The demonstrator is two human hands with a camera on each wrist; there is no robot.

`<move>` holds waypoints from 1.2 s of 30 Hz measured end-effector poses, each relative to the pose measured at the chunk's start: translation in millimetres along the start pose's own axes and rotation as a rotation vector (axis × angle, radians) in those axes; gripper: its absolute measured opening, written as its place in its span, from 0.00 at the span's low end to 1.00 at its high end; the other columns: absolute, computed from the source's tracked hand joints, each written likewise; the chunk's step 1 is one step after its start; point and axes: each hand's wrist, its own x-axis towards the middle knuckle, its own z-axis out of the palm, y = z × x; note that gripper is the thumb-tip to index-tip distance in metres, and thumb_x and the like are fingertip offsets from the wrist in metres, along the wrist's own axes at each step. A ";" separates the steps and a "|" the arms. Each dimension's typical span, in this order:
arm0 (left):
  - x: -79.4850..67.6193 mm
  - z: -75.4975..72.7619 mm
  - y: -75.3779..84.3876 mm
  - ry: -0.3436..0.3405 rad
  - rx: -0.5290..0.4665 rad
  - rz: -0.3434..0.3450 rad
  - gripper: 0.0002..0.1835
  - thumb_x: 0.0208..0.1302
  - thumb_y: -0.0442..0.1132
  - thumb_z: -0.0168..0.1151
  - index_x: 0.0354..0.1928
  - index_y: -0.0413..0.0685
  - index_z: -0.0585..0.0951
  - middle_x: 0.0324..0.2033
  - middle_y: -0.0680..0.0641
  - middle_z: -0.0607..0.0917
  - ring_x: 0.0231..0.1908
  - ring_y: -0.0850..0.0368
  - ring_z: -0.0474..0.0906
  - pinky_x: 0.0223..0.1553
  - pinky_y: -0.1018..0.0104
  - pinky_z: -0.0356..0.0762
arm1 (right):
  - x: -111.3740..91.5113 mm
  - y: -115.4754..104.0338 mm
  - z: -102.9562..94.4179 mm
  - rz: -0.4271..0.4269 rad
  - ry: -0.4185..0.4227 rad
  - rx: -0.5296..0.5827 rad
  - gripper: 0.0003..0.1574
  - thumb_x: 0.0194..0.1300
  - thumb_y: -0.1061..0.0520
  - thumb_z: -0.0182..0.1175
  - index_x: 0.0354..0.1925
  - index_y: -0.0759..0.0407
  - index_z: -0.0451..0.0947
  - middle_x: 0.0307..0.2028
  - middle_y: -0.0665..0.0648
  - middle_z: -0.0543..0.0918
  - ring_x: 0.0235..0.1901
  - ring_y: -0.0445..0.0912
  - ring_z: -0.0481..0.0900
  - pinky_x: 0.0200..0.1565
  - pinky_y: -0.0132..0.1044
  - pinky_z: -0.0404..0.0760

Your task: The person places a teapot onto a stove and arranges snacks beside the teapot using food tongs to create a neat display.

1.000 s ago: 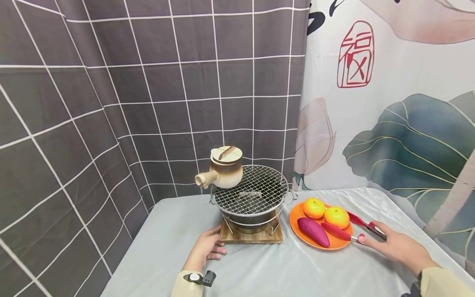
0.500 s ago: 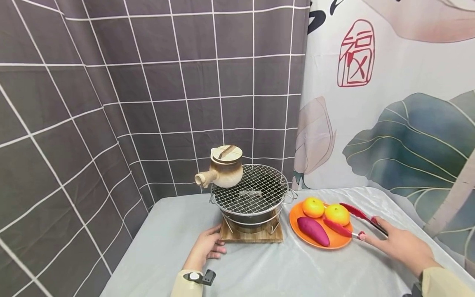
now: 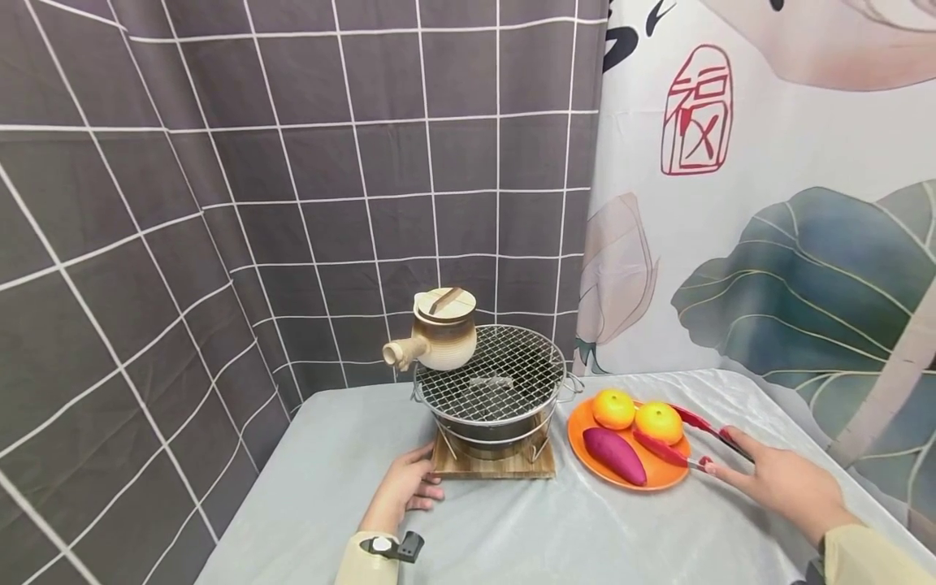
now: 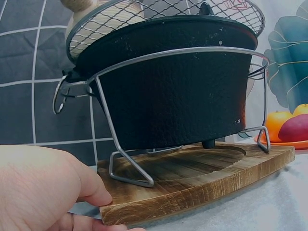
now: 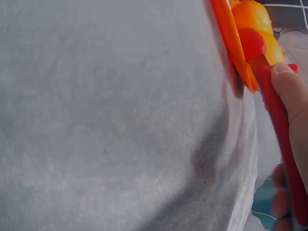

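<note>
My right hand (image 3: 790,487) grips red-tipped tongs (image 3: 660,450), whose two arms stand on either side of the right mandarin (image 3: 658,420). That fruit rests on an orange plate (image 3: 667,478) with a second mandarin (image 3: 613,408) and a purple sweet potato (image 3: 616,457). Seen from the right wrist, red tong handles (image 5: 279,115) lie along the thumb and palm. My left hand (image 3: 406,487) holds the near left corner of a wooden board (image 4: 202,192), thumb on its edge and fingers lower down. A black round stove (image 4: 173,96) in a wire stand sits on this board.
A wire mesh grill (image 3: 512,366) covers the stove. On its left part stands a lidded clay pot (image 3: 448,345), handle pointing left. A short light strip (image 3: 491,382) lies on the mesh. Behind the cloth-covered table (image 3: 329,439) hang a gridded curtain (image 3: 351,203) and a printed one (image 3: 790,179).
The tongs' arms have spread and moved to both sides of the right mandarin, then drawn a little closer around it. My left hand stays at the board.
</note>
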 end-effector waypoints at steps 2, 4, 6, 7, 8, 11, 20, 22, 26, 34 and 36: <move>-0.3 -0.1 0.0 0.000 0.003 0.002 0.34 0.68 0.35 0.51 0.76 0.39 0.61 0.31 0.43 0.80 0.21 0.58 0.83 0.17 0.70 0.79 | -0.8 -2.0 -0.4 -0.017 0.028 -0.006 0.68 0.56 0.13 0.50 0.70 0.67 0.64 0.43 0.80 0.81 0.35 0.68 0.82 0.24 0.54 0.80; -0.3 -0.2 -0.2 0.000 0.005 0.004 0.34 0.68 0.35 0.51 0.76 0.38 0.61 0.30 0.42 0.80 0.21 0.57 0.83 0.17 0.70 0.79 | -1.7 -2.8 -0.1 -0.023 0.042 -0.011 0.68 0.56 0.13 0.50 0.69 0.66 0.65 0.41 0.78 0.81 0.34 0.66 0.82 0.22 0.53 0.79; 0.2 -0.3 -0.5 0.000 0.006 0.005 0.33 0.69 0.36 0.51 0.76 0.39 0.61 0.30 0.42 0.80 0.21 0.57 0.83 0.17 0.70 0.79 | -1.7 -2.4 0.4 -0.020 0.042 -0.011 0.68 0.56 0.13 0.50 0.69 0.66 0.65 0.41 0.78 0.82 0.33 0.66 0.82 0.22 0.52 0.79; 0.3 -0.3 -0.7 0.001 0.008 0.005 0.33 0.69 0.36 0.51 0.76 0.38 0.61 0.31 0.42 0.80 0.21 0.57 0.83 0.17 0.69 0.80 | -1.6 -2.0 0.8 -0.018 0.042 -0.009 0.68 0.56 0.13 0.50 0.69 0.66 0.66 0.41 0.78 0.81 0.33 0.66 0.82 0.22 0.53 0.79; 0.5 -0.3 -0.9 0.002 0.008 0.005 0.33 0.69 0.36 0.51 0.76 0.39 0.61 0.31 0.43 0.80 0.21 0.57 0.83 0.17 0.69 0.80 | -1.6 -1.5 1.2 -0.013 0.038 -0.008 0.68 0.56 0.13 0.50 0.69 0.66 0.66 0.41 0.78 0.81 0.33 0.66 0.81 0.23 0.53 0.79; 1.2 -0.3 -1.4 0.002 0.008 0.003 0.33 0.69 0.36 0.51 0.76 0.39 0.61 0.31 0.43 0.80 0.21 0.57 0.83 0.17 0.69 0.80 | -0.8 1.0 1.8 -0.004 0.024 0.001 0.68 0.56 0.13 0.49 0.68 0.67 0.66 0.42 0.80 0.80 0.32 0.65 0.81 0.24 0.54 0.80; 2.6 -0.8 -2.8 0.006 0.002 -0.001 0.33 0.69 0.36 0.51 0.76 0.40 0.62 0.31 0.42 0.80 0.21 0.57 0.83 0.17 0.69 0.80 | 2.1 12.7 -4.5 -0.020 0.098 0.023 0.65 0.60 0.16 0.50 0.68 0.70 0.65 0.43 0.83 0.79 0.34 0.70 0.79 0.26 0.61 0.78; 2.6 -0.7 -2.8 0.005 -0.001 0.000 0.33 0.69 0.35 0.51 0.76 0.40 0.61 0.31 0.42 0.80 0.20 0.57 0.83 0.17 0.69 0.79 | 4.0 15.0 -9.6 -0.018 0.108 0.023 0.64 0.60 0.16 0.49 0.68 0.68 0.66 0.45 0.83 0.77 0.35 0.71 0.79 0.25 0.61 0.77; 2.2 -0.5 -2.4 0.006 -0.002 0.002 0.34 0.68 0.35 0.51 0.76 0.40 0.61 0.31 0.42 0.80 0.20 0.57 0.83 0.16 0.70 0.79 | 9.0 15.8 -24.8 -0.007 0.091 0.008 0.66 0.59 0.15 0.48 0.69 0.67 0.65 0.48 0.84 0.76 0.36 0.73 0.78 0.25 0.62 0.77; 1.6 -0.8 -2.2 0.000 0.000 0.007 0.34 0.68 0.35 0.51 0.76 0.39 0.61 0.31 0.42 0.81 0.20 0.57 0.83 0.17 0.69 0.80 | 17.4 3.7 -63.7 -0.039 0.120 -0.008 0.66 0.59 0.16 0.50 0.69 0.69 0.65 0.54 0.85 0.72 0.44 0.77 0.75 0.29 0.67 0.80; 2.5 -1.2 -2.4 -0.005 -0.001 0.009 0.34 0.68 0.35 0.51 0.76 0.39 0.61 0.31 0.42 0.81 0.20 0.57 0.83 0.17 0.69 0.80 | 18.8 -0.4 -73.0 -0.043 0.127 -0.010 0.66 0.59 0.16 0.50 0.70 0.69 0.64 0.55 0.85 0.71 0.45 0.77 0.74 0.30 0.67 0.81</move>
